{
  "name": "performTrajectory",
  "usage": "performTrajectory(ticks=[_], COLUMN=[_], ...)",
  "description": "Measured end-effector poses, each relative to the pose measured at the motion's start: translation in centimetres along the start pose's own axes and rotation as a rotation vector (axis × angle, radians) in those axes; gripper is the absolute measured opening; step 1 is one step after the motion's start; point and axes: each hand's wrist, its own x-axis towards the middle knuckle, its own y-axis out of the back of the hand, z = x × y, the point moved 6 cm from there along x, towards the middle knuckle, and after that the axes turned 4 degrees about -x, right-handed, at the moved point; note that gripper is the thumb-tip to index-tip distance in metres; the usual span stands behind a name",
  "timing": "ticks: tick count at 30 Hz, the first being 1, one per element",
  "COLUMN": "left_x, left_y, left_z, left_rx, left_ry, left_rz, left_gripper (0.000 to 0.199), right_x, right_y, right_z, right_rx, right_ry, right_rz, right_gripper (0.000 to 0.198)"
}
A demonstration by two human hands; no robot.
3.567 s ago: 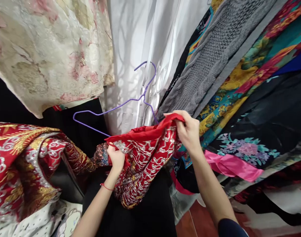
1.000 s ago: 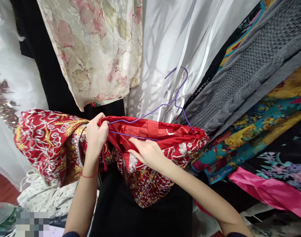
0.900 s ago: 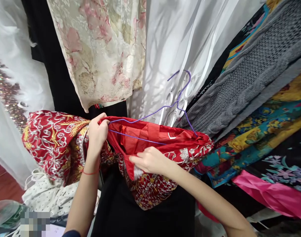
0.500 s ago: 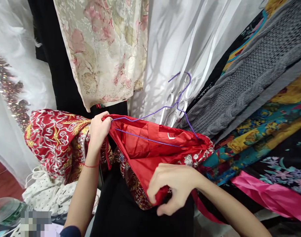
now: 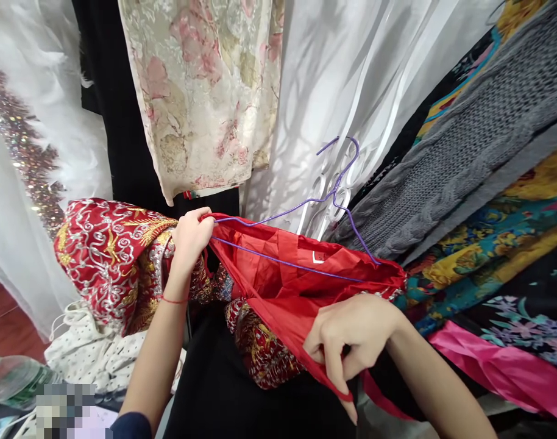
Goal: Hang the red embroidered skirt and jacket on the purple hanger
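A red embroidered garment (image 5: 297, 317) with shiny red lining lies opened across a lap in black cloth. The purple wire hanger (image 5: 278, 258) sits inside its neckline, hook pointing up. My left hand (image 5: 194, 238) is closed on the garment's left shoulder edge, by the hanger's end; a thin red string circles that wrist. My right hand (image 5: 356, 341) has its fingers curled at the front edge of the garment, with a red strip across one downward fingertip. To the left bulges a sleeve-like part (image 5: 105, 256) with silver and gold embroidery.
A floral cream cloth (image 5: 205, 103) hangs ahead beside white drapery (image 5: 306, 73). Grey knitwear (image 5: 461, 146) and patterned clothes hang at right. At lower left are a clear bottle (image 5: 20, 381) and a white dotted cloth (image 5: 95, 360).
My right hand has moved right and down, drawing the garment's front edge with it; its fingers now close on the red fabric. My left hand keeps its grip. The view has shifted slightly.
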Motion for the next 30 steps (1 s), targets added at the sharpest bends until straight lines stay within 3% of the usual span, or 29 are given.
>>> performTrajectory(ticks=[5,7,10,14,16,18,21,24,27,30], left_x=[0.1,0.1,-0.3,-1.3,-1.8,-2.3,-3.2,-4.1,-3.9,-2.9], left_y=[0.0,-0.1,-0.1,-0.1,-0.3,-0.6,-1.7,-3.8,-4.8,-5.1], left_z=[0.0,0.1,0.4,1.2,1.5,1.9,2.6,3.8,4.3,3.8], left_rx=[0.013,0.028,0.095,0.249,0.293,0.286,0.155,-0.127,-0.453,-0.755], left_ry=[0.025,0.028,0.025,-0.036,-0.086,-0.124,-0.158,-0.246,-0.274,-0.091], left_rz=[0.004,0.004,0.053,0.179,0.212,0.225,0.214,0.104,0.007,-0.115], left_gripper=[0.012,0.013,0.014,0.016,0.015,0.013,0.012,0.020,0.026,0.026], right_x=[0.7,0.7,0.2,-1.6,-2.3,-2.1,-1.5,-0.9,-0.6,-0.5], right_y=[-1.9,-1.7,0.6,5.0,6.7,8.2,10.2,11.5,12.1,12.0], right_z=[0.3,0.1,0.0,2.1,3.4,4.4,5.5,6.4,8.0,9.8], right_rx=[-0.115,-0.097,-0.059,-0.228,-0.380,-0.533,-0.791,-1.059,-1.187,-1.208], right_ry=[-0.052,-0.069,-0.118,-0.530,-0.700,-0.730,-0.666,-0.617,-0.650,-0.681], right_rz=[-0.127,-0.090,0.144,0.614,0.801,0.945,1.143,1.258,1.221,1.102], right_gripper=[0.033,0.037,0.034,0.050,0.036,0.025,0.028,0.028,0.032,0.039])
